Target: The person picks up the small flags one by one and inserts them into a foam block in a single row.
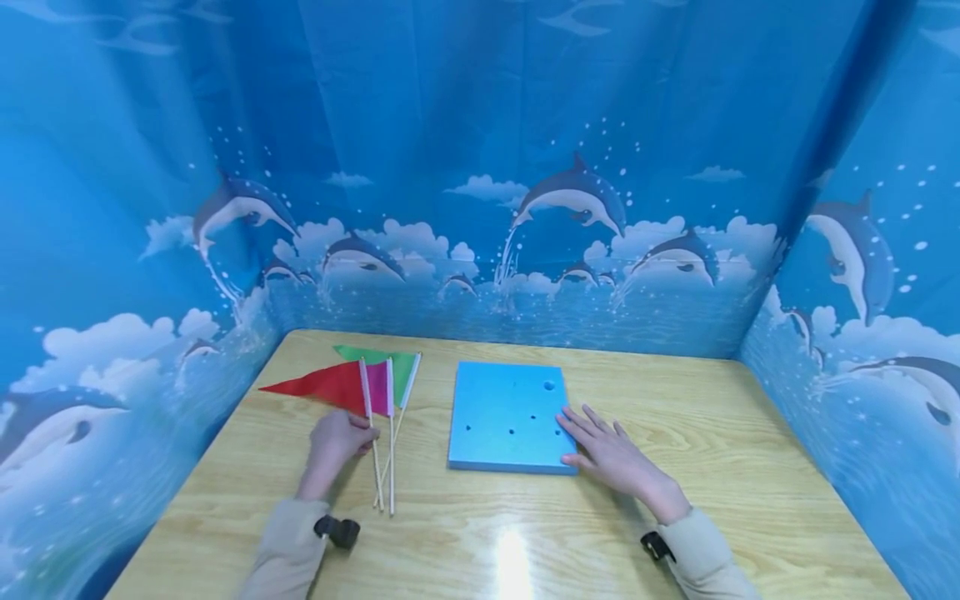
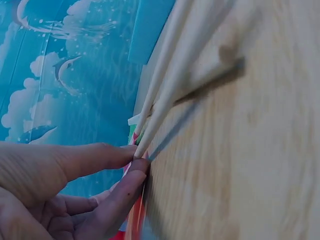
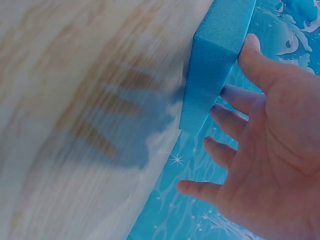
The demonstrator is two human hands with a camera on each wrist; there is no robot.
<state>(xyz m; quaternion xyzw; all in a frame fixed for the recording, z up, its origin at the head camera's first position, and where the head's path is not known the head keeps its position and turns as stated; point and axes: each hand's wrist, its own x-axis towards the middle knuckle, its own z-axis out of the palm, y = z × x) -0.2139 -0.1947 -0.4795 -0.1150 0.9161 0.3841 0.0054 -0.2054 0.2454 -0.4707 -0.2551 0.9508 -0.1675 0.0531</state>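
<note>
On the left of the table, three pennant flags on thin wooden sticks lie in a bunch: a red flag [image 1: 330, 387], a purple flag [image 1: 379, 387] and a green flag [image 1: 401, 367]. My left hand [image 1: 341, 435] pinches the red flag's stick [image 2: 165, 100] between thumb and fingertips, just below the cloth. The blue foam block [image 1: 495, 417] lies flat at the middle, with several small holes and one larger hole in its top. My right hand [image 1: 615, 454] rests on the block's right edge, fingers spread and straight.
The wooden table [image 1: 675, 400] has a blue dolphin-print curtain [image 1: 465, 208] at its back and both sides. Below the flags, their sticks cross one another.
</note>
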